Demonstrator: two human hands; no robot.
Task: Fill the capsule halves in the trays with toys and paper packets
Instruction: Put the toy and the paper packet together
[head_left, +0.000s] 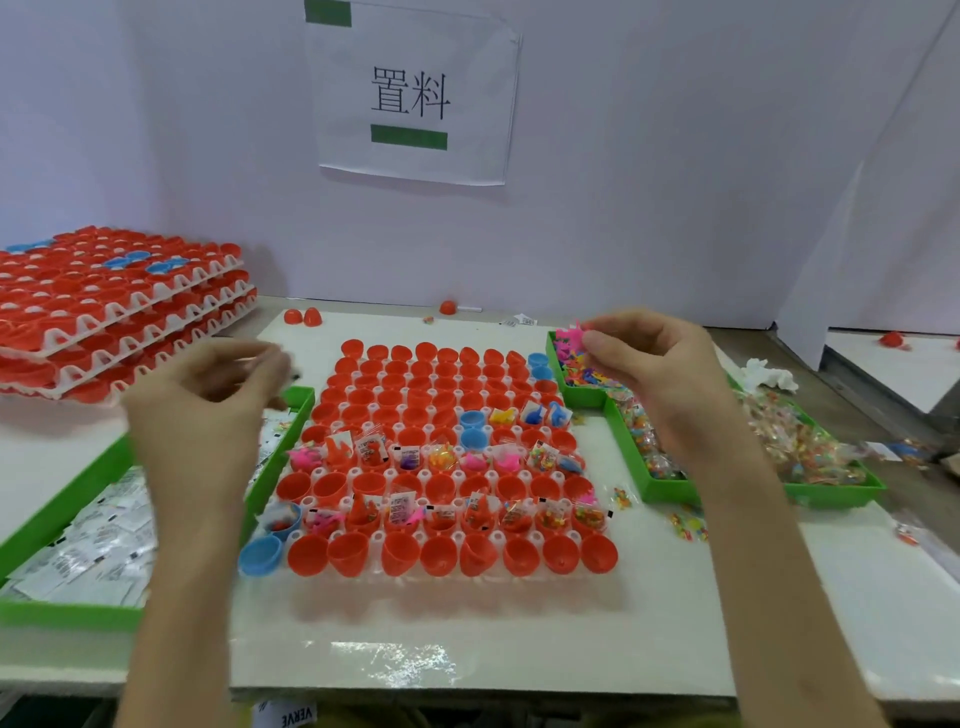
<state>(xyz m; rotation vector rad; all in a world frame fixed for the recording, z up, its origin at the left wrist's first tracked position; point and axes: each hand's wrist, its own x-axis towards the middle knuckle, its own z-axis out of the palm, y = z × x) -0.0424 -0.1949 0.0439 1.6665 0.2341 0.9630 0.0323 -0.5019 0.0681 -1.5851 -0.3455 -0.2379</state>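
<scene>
A white tray (358, 473) of red and a few blue capsule halves (400, 553) lies in front of me. Some rows hold small toys and paper packets (366, 449); the others are bare. My right hand (660, 374) hovers over the small green bin of plastic toys (566, 395) at the tray's far right corner and pinches a pink toy (571, 331). My left hand (208, 410) is raised over the green bin of paper packets (67, 613) on the left. It is motion-blurred, fingers curled; whether it holds anything is unclear.
A stack of trays filled with red capsule halves (114, 306) stands at the back left. A long green bin of bagged bead packets (660, 488) lies to the right, with loose packets beside it. Single red halves (303, 316) lie by the back wall.
</scene>
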